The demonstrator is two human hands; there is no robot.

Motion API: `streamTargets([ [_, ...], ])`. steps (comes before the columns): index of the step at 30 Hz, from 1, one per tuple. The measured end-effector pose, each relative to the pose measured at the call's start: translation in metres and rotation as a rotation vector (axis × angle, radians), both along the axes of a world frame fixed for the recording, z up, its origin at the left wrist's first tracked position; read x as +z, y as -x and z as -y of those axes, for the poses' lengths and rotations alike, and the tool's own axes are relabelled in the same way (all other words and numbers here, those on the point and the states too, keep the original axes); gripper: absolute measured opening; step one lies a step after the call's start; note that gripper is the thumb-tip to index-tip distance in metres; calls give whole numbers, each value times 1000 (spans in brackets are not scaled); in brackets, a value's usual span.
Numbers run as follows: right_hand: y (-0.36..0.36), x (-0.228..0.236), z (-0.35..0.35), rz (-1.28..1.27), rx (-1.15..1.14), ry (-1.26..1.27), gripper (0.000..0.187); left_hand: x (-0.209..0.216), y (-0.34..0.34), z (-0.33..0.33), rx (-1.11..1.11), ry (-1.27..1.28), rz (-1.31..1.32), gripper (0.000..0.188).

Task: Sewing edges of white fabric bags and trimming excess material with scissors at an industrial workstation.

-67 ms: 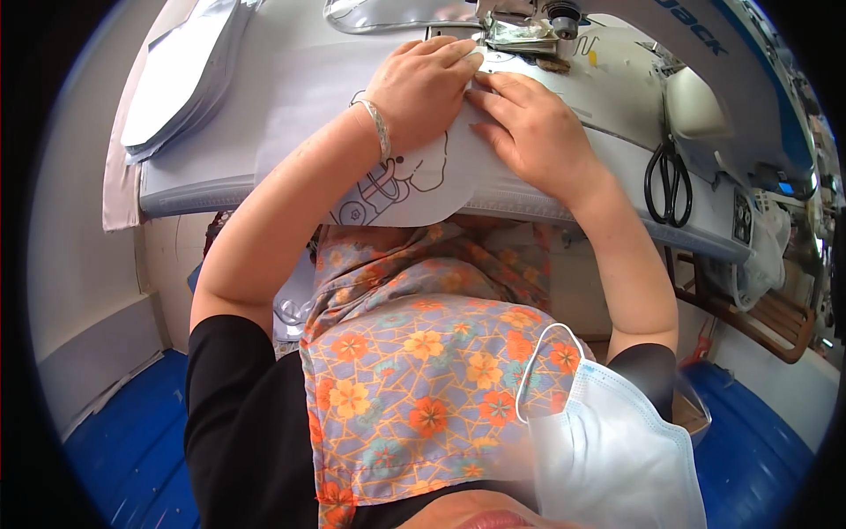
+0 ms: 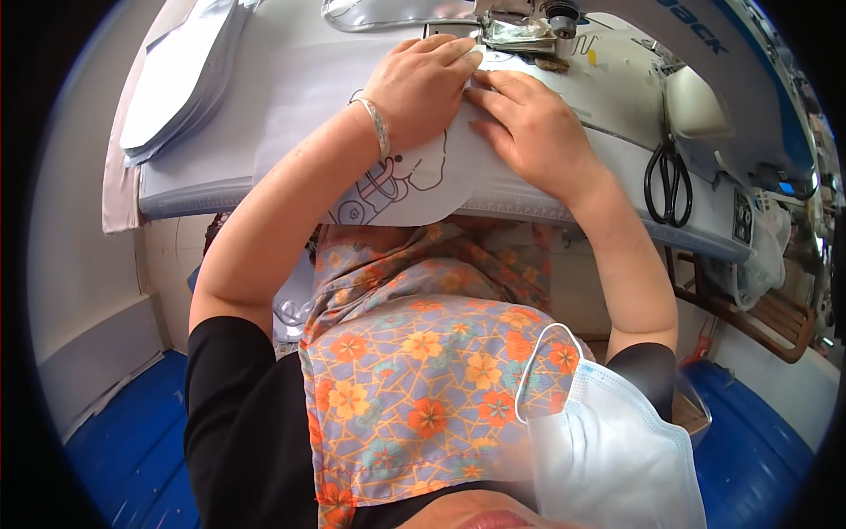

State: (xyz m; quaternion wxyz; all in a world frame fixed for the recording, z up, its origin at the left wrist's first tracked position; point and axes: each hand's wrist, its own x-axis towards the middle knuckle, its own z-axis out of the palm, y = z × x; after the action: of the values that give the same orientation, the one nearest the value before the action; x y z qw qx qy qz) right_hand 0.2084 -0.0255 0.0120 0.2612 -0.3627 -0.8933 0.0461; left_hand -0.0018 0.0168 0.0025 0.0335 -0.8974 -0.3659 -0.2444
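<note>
A pale sheet of fabric (image 2: 445, 198) printed with a cartoon outline drawing lies on the sewing table, its rounded near end hanging slightly over the front edge. My left hand (image 2: 419, 93), with a light bracelet at the wrist, rests flat on it, fingers stretched toward the presser foot area of a sewing machine (image 2: 745, 79). Close beside it, my right hand (image 2: 533, 123) touches the fabric's right edge with its fingertips, the thumb apart from the index finger. Both sets of fingertips almost meet just in front of the machine's needle area. The fabric under my left palm is hidden.
A stack of pale cut pieces (image 2: 181, 84) lies at the left. Black-handled scissors (image 2: 670, 183) rest near the table's right front edge. A clear plastic piece (image 2: 397, 13) is at the back. A face mask (image 2: 617, 441) hangs low before my floral apron (image 2: 441, 370).
The printed fabric has crept very slightly away from me. Both hands keep nearly the same place and pose.
</note>
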Motion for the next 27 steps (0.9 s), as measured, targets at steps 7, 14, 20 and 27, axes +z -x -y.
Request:
streamTargets([
  [7,2,-3,-2,-67,-52,-42,33,2,-4,-9,-35,51,-6,46],
  [14,7,-4,-3,-49,-115,-104,28,1,3,-7,1,-23,23,37],
  [20,1,-3,-4,-39,-102,-141,27,48,43,75,-123,243,-147,46],
  [27,4,8,-4,45,-87,-157,25,34,111,72,63,89,-274,43],
])
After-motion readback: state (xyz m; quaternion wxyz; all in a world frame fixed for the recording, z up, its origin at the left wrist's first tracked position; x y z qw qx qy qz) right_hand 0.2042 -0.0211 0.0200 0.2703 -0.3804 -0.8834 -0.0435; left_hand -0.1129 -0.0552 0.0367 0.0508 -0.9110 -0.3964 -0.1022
